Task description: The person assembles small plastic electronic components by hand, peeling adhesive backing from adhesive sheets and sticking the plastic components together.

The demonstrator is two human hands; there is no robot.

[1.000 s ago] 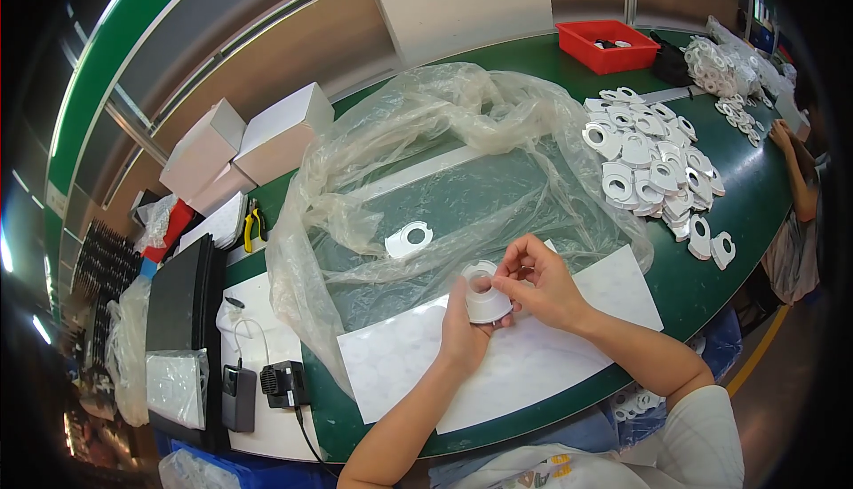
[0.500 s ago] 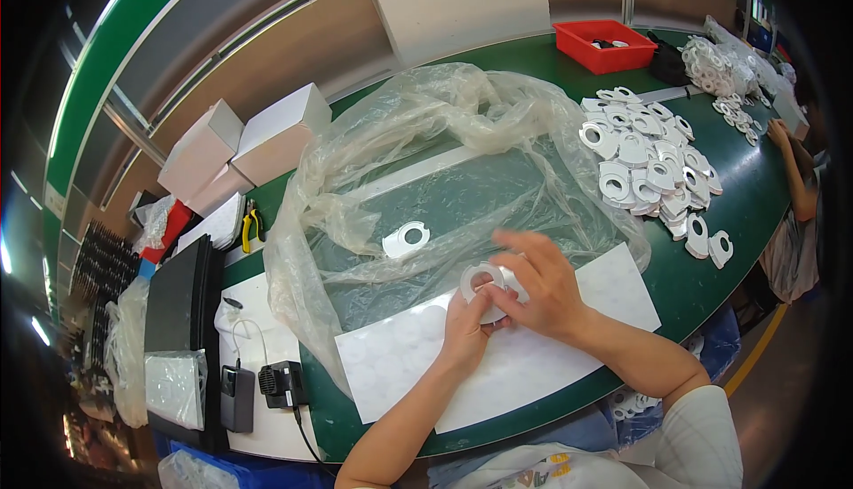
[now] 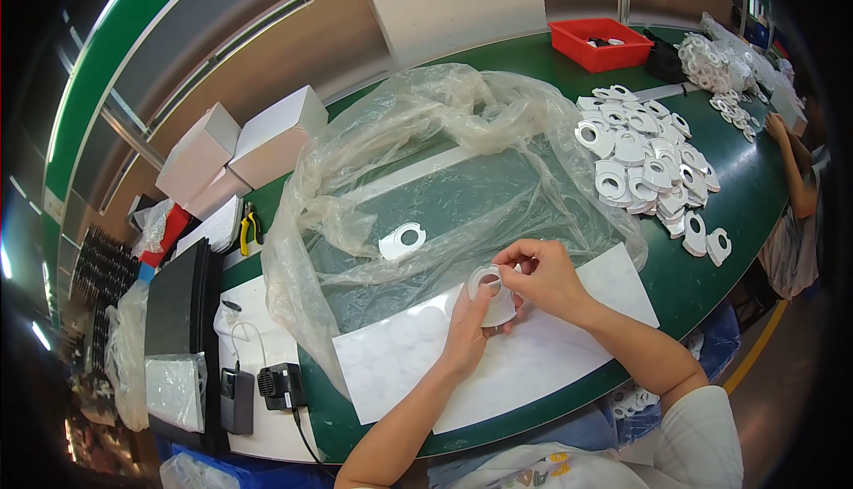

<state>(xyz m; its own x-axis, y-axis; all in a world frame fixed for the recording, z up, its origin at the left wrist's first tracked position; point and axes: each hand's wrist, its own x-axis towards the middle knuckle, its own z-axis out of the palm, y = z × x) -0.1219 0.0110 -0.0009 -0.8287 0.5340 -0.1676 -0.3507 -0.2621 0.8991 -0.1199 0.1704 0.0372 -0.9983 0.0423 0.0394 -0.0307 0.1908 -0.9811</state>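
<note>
Over the white sheet (image 3: 382,360) with faint round marks, my left hand (image 3: 464,333) is closed on a white plate part (image 3: 494,313) with a round hole. Its thumb lies across the face of the part, close to the hole. My right hand (image 3: 544,280) is closed in a pinch at the part's upper right edge, fingers curled. Whatever sits between those fingertips is too small to make out. Beyond my hands, a similar white part (image 3: 402,241) lies inside the crumpled clear plastic bag (image 3: 306,214).
At right, a heap of white parts (image 3: 635,156) covers the green table (image 3: 746,174). A red bin (image 3: 600,45) stands behind it. White boxes (image 3: 280,134), yellow-handled pliers (image 3: 250,228) and a black device (image 3: 282,386) are at left. Another person's arm (image 3: 795,169) reaches in far right.
My right hand has come from above the part to a pinch at its upper right edge. The left hand still holds the part, its face now less covered.
</note>
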